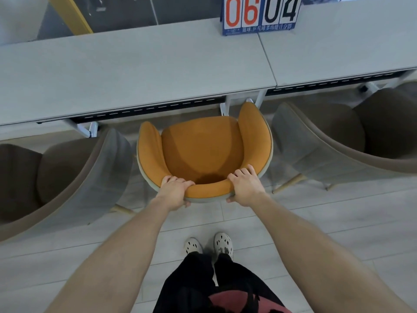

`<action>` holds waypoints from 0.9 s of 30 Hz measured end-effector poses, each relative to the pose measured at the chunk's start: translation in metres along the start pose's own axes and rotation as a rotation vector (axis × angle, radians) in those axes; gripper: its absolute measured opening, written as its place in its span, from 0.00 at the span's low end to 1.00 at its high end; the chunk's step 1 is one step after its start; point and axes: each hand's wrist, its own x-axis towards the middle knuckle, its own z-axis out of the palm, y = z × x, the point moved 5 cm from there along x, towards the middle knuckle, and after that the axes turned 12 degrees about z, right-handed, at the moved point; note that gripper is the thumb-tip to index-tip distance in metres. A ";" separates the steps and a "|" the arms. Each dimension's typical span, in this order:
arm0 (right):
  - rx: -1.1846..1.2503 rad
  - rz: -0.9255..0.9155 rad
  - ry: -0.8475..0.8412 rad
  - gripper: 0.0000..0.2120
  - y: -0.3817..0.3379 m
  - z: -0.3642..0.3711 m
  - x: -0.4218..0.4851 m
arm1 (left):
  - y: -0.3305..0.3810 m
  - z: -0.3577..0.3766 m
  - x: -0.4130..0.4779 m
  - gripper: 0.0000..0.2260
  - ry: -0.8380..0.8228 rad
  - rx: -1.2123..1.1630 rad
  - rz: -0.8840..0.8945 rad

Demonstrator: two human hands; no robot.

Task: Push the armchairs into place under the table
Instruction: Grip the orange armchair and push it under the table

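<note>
An orange armchair (203, 150) with a grey outer shell stands in front of me, its open side facing the long pale grey table (135, 71). Its right arm tip reaches the table's front edge; the seat lies in the open. My left hand (174, 190) grips the left part of the backrest rim, fingers over the top and thumb behind. My right hand (244, 185) grips the right part of the same rim in the same way.
A brown armchair with grey shell (67, 172) stands close on the left, another one (343, 141) close on the right. White table legs (225, 105) sit just beyond the orange chair. A scoreboard reading 06 04 (259, 14) stands on the table. My feet (208, 243) are on the tiled floor.
</note>
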 end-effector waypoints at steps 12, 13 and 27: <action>0.087 -0.024 -0.017 0.37 -0.002 0.005 0.001 | 0.001 0.001 -0.006 0.30 0.022 0.013 -0.008; 0.092 -0.028 -0.019 0.37 -0.003 0.005 0.001 | 0.001 0.001 -0.007 0.30 0.017 0.009 -0.008; 0.105 -0.027 -0.008 0.36 -0.007 0.003 -0.002 | -0.004 -0.001 -0.007 0.30 0.012 -0.023 -0.003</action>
